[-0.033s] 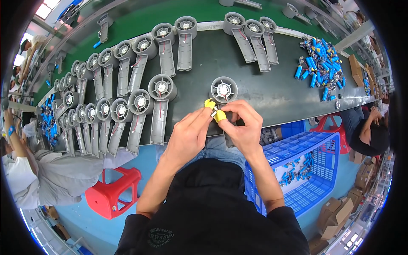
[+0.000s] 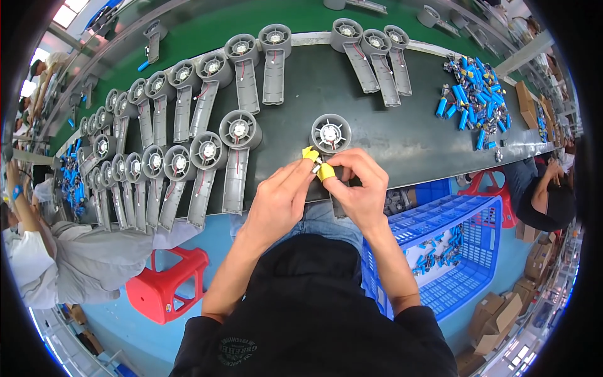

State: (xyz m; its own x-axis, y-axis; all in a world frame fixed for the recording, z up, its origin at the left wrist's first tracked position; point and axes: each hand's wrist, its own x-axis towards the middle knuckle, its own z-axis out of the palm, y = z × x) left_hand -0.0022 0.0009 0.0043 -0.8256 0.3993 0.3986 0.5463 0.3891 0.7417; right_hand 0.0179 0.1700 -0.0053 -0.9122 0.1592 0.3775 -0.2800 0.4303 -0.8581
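My left hand [image 2: 276, 201] and my right hand [image 2: 359, 188] meet over the table's near edge, fingers pinched together. Yellow finger covers sit on fingertips of both hands. Between the tips shows a small white-and-dark part [image 2: 316, 167], too small to name surely, gripped from both sides. Just beyond them lies a grey handheld-fan housing [image 2: 331, 133] with its round head away from me. Its handle runs under my hands and is mostly hidden. To the left lies another fan housing [image 2: 240, 128], red wire visible along its open handle.
Rows of grey fan housings [image 2: 209, 151] cover the table's left side; three more lie at the back. A heap of blue batteries with small circuit boards [image 2: 474, 94] is at right. Below stands a blue plastic crate [image 2: 465, 276]. A red stool [image 2: 168, 286] and a person [image 2: 75, 257] are at left.
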